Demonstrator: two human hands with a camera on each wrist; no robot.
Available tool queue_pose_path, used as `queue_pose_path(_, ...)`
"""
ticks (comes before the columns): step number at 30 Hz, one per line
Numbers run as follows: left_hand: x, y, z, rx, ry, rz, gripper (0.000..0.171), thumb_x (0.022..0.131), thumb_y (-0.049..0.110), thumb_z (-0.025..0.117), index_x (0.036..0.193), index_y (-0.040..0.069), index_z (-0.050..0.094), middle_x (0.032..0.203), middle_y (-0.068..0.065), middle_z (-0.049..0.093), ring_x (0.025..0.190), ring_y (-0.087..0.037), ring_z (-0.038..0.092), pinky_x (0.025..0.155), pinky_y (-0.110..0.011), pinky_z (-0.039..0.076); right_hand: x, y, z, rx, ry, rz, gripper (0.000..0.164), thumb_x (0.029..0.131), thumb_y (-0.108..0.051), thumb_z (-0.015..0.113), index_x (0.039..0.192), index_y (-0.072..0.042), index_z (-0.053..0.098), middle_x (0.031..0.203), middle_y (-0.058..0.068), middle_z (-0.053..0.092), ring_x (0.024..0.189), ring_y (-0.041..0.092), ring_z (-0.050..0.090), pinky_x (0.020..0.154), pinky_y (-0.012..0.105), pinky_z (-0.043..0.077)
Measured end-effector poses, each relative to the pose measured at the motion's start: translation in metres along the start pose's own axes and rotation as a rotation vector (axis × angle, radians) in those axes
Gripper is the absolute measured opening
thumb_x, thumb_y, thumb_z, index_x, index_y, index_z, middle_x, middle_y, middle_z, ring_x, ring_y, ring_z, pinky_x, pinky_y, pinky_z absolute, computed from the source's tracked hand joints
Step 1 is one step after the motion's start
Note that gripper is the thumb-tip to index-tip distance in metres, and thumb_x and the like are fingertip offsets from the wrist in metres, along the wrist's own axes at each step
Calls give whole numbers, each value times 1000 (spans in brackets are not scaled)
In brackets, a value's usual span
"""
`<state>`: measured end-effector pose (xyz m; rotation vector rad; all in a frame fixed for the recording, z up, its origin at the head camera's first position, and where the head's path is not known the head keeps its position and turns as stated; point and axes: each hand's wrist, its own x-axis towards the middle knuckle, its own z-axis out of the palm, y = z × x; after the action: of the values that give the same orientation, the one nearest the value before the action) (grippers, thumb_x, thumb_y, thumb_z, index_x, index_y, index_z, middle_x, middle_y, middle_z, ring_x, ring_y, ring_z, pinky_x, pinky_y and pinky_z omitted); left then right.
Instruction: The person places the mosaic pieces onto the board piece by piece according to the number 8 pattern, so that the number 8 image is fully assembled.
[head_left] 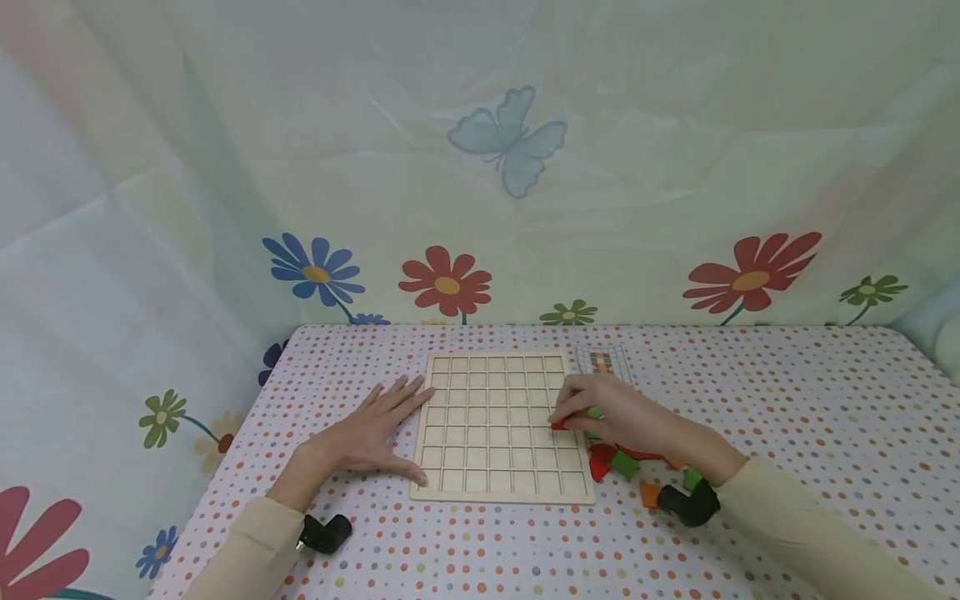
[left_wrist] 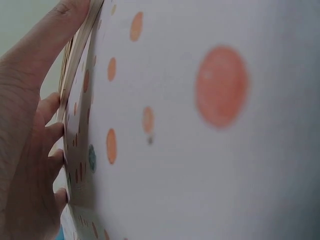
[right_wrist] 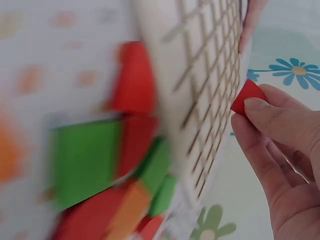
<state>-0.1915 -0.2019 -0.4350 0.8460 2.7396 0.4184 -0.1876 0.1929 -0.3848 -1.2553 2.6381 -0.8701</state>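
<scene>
A square wooden grid board (head_left: 489, 437) lies on the dotted tabletop, its compartments bare in the head view. My right hand (head_left: 606, 405) pinches a small red piece (right_wrist: 248, 96) between thumb and fingers, over the board's right side. In the right wrist view the piece shows a flat face and a curved edge. My left hand (head_left: 382, 429) is spread at the board's left edge, with the thumb on the lower left corner and fingertips by the upper left side. The left wrist view shows that thumb (left_wrist: 47, 42) on the board's rim.
Loose red, green and orange pieces lie right of the board, among them a green square (head_left: 624, 464) and an orange piece (head_left: 650, 493), partly under my right forearm. A printed pattern card (head_left: 617, 360) lies behind the right hand. A flowered curtain (head_left: 637, 167) hangs behind the table.
</scene>
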Motion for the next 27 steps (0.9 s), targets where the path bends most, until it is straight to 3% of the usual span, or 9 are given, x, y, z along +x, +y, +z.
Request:
queue_pose_path(11,1,0,1,17,5,-4,122,74,72,82,168,17,26,175,-10,15,161,-35,10,128,-59,10,73,5,10,99,22,22,15,91,2,79,104,-5,82,100,1,69,95,19,71,84,27,61)
queue_pose_path(21,1,0,-2,4,-13,-7,122,76,72,81,169,18,23,176,-9,12,161,-35,7,129,-59,8,114,17,22,123,35,37,16,93,5,75,108,1,81,100,7,70,98,25,67,87,31,62)
queue_pose_path(27,1,-1,-1,23,-22,-13,122,76,75,78,169,18,22,176,-8,12,161,-34,7,129,-59,9,129,20,32,143,40,41,14,93,5,74,105,1,82,99,7,71,96,24,66,87,34,61)
